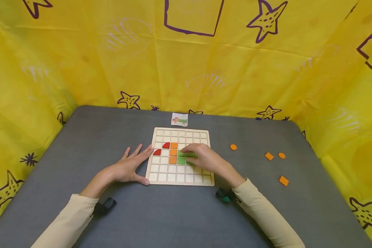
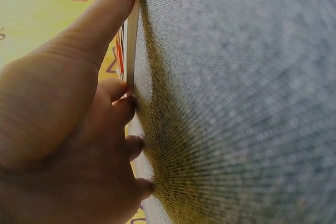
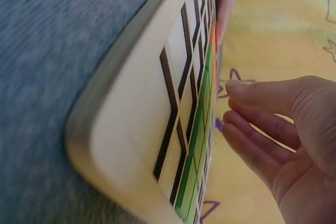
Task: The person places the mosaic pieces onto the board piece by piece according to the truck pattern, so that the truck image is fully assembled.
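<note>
A wooden grid board (image 1: 181, 184) lies on the grey table. My left hand (image 1: 127, 168) is spread along its left side, fingertips and thumb at the edge; the left wrist view shows the thumb (image 2: 107, 3) on the rim. Set in the grid are two red quarter-round pieces (image 1: 166, 145), a column of orange squares (image 1: 173, 152) and several green squares (image 1: 181, 160). Over the green ones hovers my right hand (image 1: 204, 158), hiding part of them. In the right wrist view its fingers (image 3: 257, 145) curve loosely beside the green squares (image 3: 197, 145), thumb apart, nothing between.
Behind the board lies a small printed card (image 1: 179, 119) with a coloured grid picture. To the right are loose orange pieces: a round one (image 1: 233, 147), an oval-looking one (image 1: 281, 155) and two squares (image 1: 269, 156). A yellow patterned cloth (image 1: 186, 62) surrounds the table.
</note>
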Action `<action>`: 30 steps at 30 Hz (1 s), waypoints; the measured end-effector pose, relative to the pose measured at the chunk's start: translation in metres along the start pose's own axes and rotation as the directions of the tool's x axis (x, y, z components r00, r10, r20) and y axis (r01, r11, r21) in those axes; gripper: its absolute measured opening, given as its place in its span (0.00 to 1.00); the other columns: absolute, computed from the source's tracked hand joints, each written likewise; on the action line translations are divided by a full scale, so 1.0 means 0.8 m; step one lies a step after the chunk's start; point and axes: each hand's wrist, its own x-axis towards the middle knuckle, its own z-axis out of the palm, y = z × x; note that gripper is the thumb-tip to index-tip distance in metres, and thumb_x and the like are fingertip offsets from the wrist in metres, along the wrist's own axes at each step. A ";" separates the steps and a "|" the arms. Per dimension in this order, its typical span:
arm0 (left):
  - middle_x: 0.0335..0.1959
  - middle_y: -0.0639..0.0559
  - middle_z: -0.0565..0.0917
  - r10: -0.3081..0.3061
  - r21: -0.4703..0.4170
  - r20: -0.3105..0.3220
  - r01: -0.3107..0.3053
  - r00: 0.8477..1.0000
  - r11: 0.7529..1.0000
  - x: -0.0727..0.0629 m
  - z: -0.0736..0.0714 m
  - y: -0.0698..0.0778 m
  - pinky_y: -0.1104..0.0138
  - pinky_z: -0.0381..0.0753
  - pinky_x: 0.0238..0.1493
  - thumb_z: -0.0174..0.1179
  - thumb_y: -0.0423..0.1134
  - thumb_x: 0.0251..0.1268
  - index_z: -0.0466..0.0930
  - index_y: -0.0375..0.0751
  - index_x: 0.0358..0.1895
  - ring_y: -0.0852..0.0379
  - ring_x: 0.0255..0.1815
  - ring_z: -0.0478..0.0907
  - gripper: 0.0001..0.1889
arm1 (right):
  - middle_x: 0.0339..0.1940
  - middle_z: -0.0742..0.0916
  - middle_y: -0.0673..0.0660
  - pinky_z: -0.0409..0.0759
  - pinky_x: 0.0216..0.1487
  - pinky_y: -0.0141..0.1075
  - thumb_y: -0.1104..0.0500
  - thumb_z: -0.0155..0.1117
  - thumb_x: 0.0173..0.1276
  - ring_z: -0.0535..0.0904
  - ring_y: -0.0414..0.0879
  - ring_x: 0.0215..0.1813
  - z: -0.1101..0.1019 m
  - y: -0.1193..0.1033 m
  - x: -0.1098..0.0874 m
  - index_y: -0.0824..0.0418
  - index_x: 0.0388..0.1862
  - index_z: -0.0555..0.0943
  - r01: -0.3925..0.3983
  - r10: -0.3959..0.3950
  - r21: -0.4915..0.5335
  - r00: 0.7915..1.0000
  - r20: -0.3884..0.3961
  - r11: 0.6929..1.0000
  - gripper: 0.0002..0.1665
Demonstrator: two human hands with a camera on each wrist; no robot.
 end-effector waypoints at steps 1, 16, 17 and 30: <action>0.81 0.44 0.43 -0.002 0.000 0.001 0.002 1.000 1.000 0.000 0.000 0.000 0.37 0.23 0.69 0.73 0.62 0.44 0.45 0.41 0.79 0.36 0.79 0.30 0.63 | 0.49 0.88 0.54 0.79 0.54 0.37 0.65 0.71 0.62 0.84 0.46 0.51 -0.001 0.001 -0.001 0.62 0.53 0.84 -0.003 0.003 -0.001 1.000 -0.002 1.000 0.18; 0.81 0.43 0.43 0.000 -0.003 0.003 0.000 1.000 1.000 -0.004 -0.001 0.000 0.37 0.22 0.69 0.73 0.62 0.45 0.44 0.41 0.79 0.35 0.79 0.30 0.63 | 0.49 0.88 0.58 0.81 0.52 0.42 0.67 0.70 0.62 0.83 0.50 0.49 -0.027 0.025 -0.022 0.66 0.53 0.83 -0.040 0.045 0.059 0.995 -0.090 0.997 0.19; 0.81 0.43 0.43 0.002 -0.004 0.002 -0.002 1.000 1.000 -0.004 -0.001 0.000 0.37 0.22 0.69 0.73 0.62 0.45 0.44 0.41 0.79 0.35 0.79 0.30 0.63 | 0.48 0.88 0.59 0.81 0.52 0.43 0.68 0.70 0.62 0.83 0.50 0.49 -0.030 0.027 -0.025 0.66 0.53 0.83 -0.042 0.048 0.066 0.994 -0.097 0.997 0.19; 0.81 0.44 0.43 0.000 0.003 0.002 0.000 1.000 1.000 -0.001 0.000 -0.001 0.37 0.22 0.69 0.72 0.63 0.44 0.44 0.42 0.80 0.36 0.79 0.30 0.63 | 0.48 0.87 0.63 0.81 0.52 0.46 0.71 0.69 0.62 0.84 0.56 0.49 -0.059 0.060 -0.059 0.69 0.53 0.82 -0.092 0.118 0.162 0.980 -0.159 0.983 0.19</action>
